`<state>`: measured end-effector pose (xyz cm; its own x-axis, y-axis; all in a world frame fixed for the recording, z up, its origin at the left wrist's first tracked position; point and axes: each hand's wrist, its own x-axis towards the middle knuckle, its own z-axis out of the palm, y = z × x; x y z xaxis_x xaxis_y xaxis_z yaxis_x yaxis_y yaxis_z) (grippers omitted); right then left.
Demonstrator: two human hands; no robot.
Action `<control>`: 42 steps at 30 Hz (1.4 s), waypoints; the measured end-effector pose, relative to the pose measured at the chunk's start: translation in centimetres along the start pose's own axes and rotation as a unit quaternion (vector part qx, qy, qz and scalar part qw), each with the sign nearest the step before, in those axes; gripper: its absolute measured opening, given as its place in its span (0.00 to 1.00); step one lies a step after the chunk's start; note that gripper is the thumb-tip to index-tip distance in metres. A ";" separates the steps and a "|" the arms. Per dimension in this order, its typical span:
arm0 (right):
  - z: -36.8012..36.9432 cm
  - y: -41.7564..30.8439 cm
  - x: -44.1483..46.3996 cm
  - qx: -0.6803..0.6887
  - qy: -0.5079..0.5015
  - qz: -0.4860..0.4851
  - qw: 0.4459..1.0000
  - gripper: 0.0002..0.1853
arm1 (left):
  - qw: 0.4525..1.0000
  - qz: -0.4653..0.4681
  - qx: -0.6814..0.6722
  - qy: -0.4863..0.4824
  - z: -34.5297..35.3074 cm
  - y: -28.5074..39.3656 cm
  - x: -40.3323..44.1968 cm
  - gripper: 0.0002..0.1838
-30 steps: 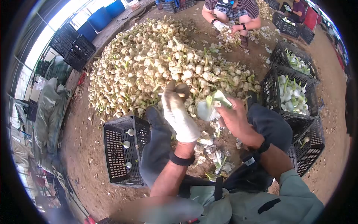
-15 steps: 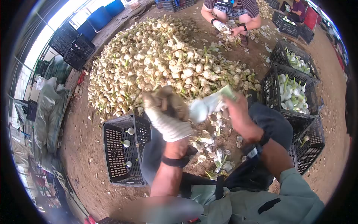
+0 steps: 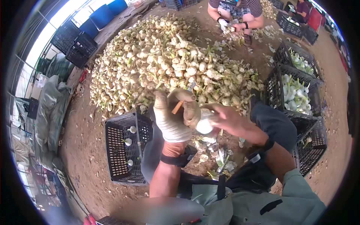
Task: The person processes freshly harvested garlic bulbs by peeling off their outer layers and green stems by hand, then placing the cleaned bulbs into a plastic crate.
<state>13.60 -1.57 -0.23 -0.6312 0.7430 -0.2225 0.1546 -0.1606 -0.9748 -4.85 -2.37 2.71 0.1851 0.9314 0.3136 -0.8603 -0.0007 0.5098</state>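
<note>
My left hand (image 3: pixel 174 116), in a soiled white glove, is curled around a small tool with an orange-brown handle (image 3: pixel 177 107); its blade cannot be made out. Just right of it, my bare right hand (image 3: pixel 228 120) grips a white garlic bulb (image 3: pixel 204 122) between thumb and fingers. The bulb is beside the gloved fingers. Beyond both hands rises a large heap of untrimmed garlic (image 3: pixel 150 63). Peeled skins and leaf scraps (image 3: pixel 221 157) lie on the ground between my legs.
A black crate (image 3: pixel 123 150) with a few bulbs stands at my left. On the right are crates of cleaned garlic (image 3: pixel 296 93) and another crate (image 3: pixel 313 146). Across the heap a co-worker (image 3: pixel 236 18) crouches; another person (image 3: pixel 300 11) sits farther back. Blue barrels (image 3: pixel 101 17) stand upper left.
The green and white leafy skin at my right hand is gone from view, and the bulb now shows bare. My right hand has moved left, close to my gloved left hand.
</note>
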 end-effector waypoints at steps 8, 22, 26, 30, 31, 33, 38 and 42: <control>1.5 1.7 0.2 -0.045 0.186 -0.127 0.973 0.25 | 0.947 0.052 0.184 0.257 1.6 -3.3 -0.1 0.37; 1.1 3.0 0.0 -0.419 0.312 -0.305 0.796 0.11 | 0.936 0.067 0.248 0.240 0.6 -5.1 -0.4 0.29; 1.3 2.6 -0.9 -0.490 0.243 -0.213 0.809 0.12 | 0.906 0.093 0.295 0.291 0.9 -6.2 0.0 0.29; 0.8 3.4 -0.6 -0.512 0.232 -0.234 0.793 0.14 | 0.913 0.055 0.317 0.252 0.1 -6.4 -0.5 0.30; 0.6 3.7 -0.2 -0.453 0.253 -0.223 0.825 0.12 | 0.913 0.055 0.318 0.249 0.0 -6.3 -0.5 0.30; 0.0 3.9 0.2 -0.393 0.273 -0.211 0.852 0.11 | 0.917 0.048 0.287 0.272 0.0 -6.2 -0.5 0.30; -1.1 4.5 0.9 -0.191 0.276 -0.185 0.923 0.08 | 0.952 0.067 0.219 0.205 0.2 -4.9 -0.4 0.29; -1.8 6.2 2.0 -0.229 0.304 -0.210 0.901 0.08 | 0.983 0.070 0.137 0.102 1.2 -3.0 -0.3 0.30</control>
<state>14.60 0.09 -6.68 -0.1952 0.9167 0.3486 0.3843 0.3986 -0.8328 -1.73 -3.10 2.03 -0.0490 0.9688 0.2429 -0.7048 -0.2058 0.6789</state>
